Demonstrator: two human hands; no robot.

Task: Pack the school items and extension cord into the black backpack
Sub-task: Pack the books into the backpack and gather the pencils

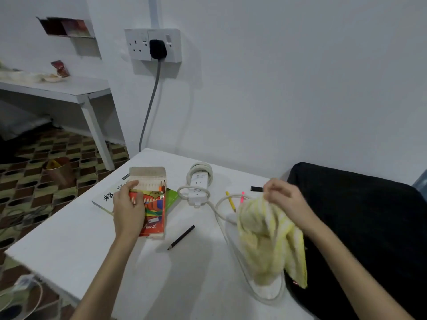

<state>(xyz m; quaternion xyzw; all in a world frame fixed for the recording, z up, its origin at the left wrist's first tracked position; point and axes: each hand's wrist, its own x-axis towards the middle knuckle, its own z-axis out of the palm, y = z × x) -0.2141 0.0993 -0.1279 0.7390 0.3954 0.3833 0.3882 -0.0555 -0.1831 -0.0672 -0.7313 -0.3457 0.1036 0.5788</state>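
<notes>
Gathering stage of the packing task: the black fabric backpack point(360, 227) lies at the right edge of the frame, on the right side of the white table point(69, 245), and no opening in it can be made out from this view. The left hand point(128, 209), left of centre, grips a red cardboard box of coloured pencils point(153, 211) with its flap open and pencil tips showing; the box rests over a white printed book point(107, 195) and a green booklet point(172, 197). The right hand point(284, 199), right of centre, pinches the top of a pale yellow striped cloth point(270, 245), which hangs over the table just beside the backpack.

Between the hands lies the white extension cord with its socket strip point(198, 185), partly coiled, its lead looping under the cloth toward the lower centre. A loose black pencil point(181, 237) lies in the middle of the frame; a yellow pencil point(231, 200), a pink pen point(242, 197) and a small black clip-like item point(256, 188) sit near the cloth.

Judged from this layout, nothing appears packed yet. The next move probably calls for closing the pencil box flap, finding the bag's opening, and carrying items rightward. At the upper centre, a black plug point(157, 49) sits in a white wall socket point(152, 44); whether its grey cable belongs to the strip cannot be told.
</notes>
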